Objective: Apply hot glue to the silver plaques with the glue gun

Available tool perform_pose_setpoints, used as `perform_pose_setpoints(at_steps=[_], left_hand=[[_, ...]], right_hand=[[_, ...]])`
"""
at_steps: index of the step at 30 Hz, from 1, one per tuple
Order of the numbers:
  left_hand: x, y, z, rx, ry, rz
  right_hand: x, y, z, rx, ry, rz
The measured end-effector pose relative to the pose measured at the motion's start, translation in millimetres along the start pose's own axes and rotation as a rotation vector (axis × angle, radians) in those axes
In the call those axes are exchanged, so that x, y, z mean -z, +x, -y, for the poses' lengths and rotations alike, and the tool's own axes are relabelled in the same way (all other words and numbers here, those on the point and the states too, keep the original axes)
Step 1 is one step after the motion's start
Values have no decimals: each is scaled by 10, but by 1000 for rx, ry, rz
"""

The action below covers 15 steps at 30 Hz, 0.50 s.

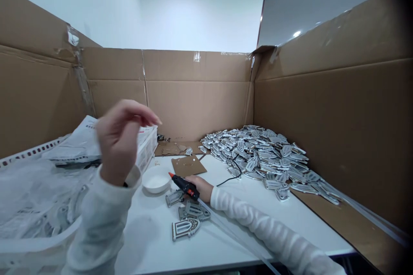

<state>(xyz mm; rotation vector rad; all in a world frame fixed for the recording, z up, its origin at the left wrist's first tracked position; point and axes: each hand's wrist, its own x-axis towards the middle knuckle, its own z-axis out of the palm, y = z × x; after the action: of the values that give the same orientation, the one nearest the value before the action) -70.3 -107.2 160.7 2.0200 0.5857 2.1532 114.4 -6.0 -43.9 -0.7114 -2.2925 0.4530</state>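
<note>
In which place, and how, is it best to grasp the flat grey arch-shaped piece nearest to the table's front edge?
Probably pinch the flat grey arch-shaped piece by its straight end, coming from the left: that end faces bare white table, while the arched end lies near other grey pieces.

One glue gun [186,187], one white bowl [155,188], one large heap of grey pieces [251,151], too jumbled to count.

The glue gun [184,185] was black with an orange tip [171,175]. The tabletop [151,247] was white, the far cardboard wall [196,105] brown, and the near pieces [185,228] grey and white.
</note>
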Motion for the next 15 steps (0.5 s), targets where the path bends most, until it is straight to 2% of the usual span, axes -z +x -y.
perform_pose_setpoints(at_steps=[2, 4, 5, 6, 7, 9, 13, 15], left_hand=[[-38, 110, 451, 131, 299, 253], [-81, 32, 944, 419, 483, 545], [-92, -58, 1174, 610, 559, 656], [-92, -167, 1376, 791, 595, 725], [-82, -280, 1542, 845, 603, 739], [-40, -477, 1759, 910, 683, 768], [33, -656, 1897, 791, 946, 1115], [37, -687, 1939, 720, 980, 1203]], right_hand=[[13, -5, -49, -30, -8, -7], [43, -15, -110, -61, -51, -23], [63, -22, -144, -77, -76, -37], [85, -30, -177, -93, -97, -55], [107, -39, -207, -109, -113, -75], [140, -54, -258, -132, -135, -106], [136, -56, -301, -139, -160, -125], [110, -41, -295, -140, -184, -124]])
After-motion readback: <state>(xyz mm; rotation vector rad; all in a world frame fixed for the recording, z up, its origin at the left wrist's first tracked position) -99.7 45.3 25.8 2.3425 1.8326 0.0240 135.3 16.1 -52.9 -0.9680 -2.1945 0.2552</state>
